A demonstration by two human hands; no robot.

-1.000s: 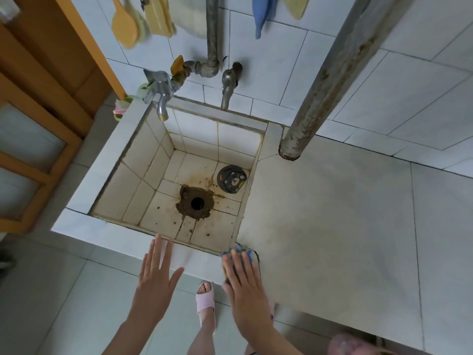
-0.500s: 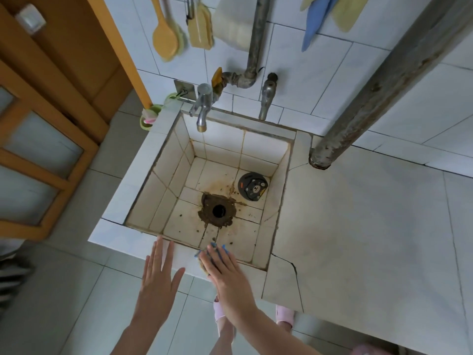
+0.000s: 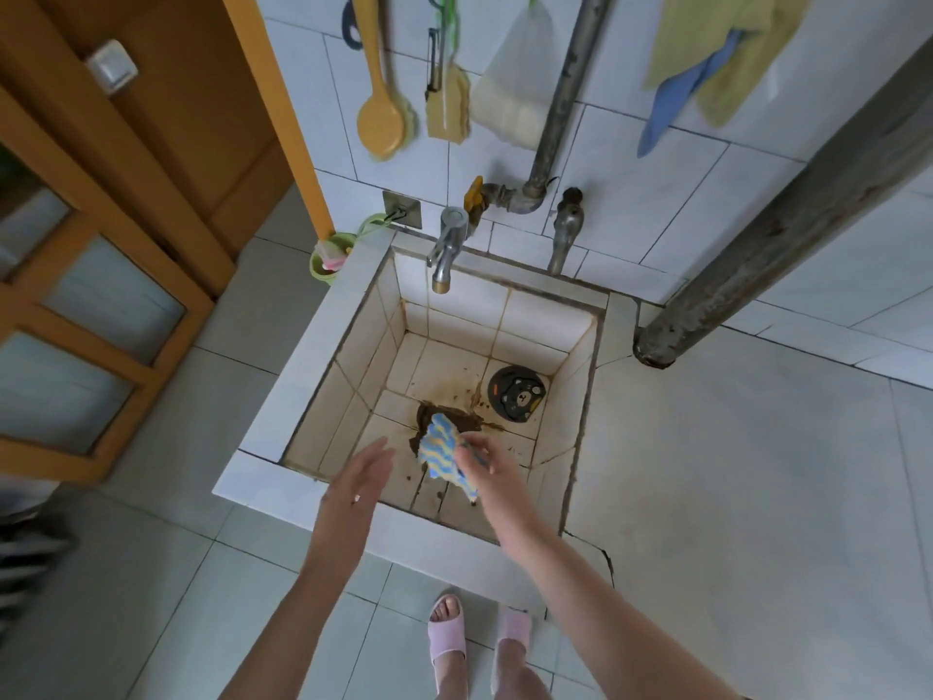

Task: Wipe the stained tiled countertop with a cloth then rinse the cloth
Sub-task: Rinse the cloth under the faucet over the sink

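Note:
My right hand (image 3: 487,469) grips a blue and yellow striped cloth (image 3: 444,454) and holds it over the stained tiled sink (image 3: 348,391), above the rusty drain (image 3: 464,421). Beside it, my left hand (image 3: 356,490) hovers over the sink's front rim with straight fingers, holding nothing. The pale tiled countertop (image 3: 732,472) stretches to the right of the sink. Two taps stand at the back wall: a left tap (image 3: 447,250) over the sink and a right tap (image 3: 565,232).
A round black drain cover (image 3: 517,394) lies in the sink. A thick rusty pipe (image 3: 787,234) slants down onto the countertop's back corner. Brushes (image 3: 383,118), a bag and cloths (image 3: 707,58) hang on the wall. A wooden door frame (image 3: 126,275) stands at left. The countertop corner is cracked (image 3: 595,548).
My right hand lifted the cloth off the counter's front edge and carried it left and forward over the sink. My left hand followed above the front rim. The view shifted left.

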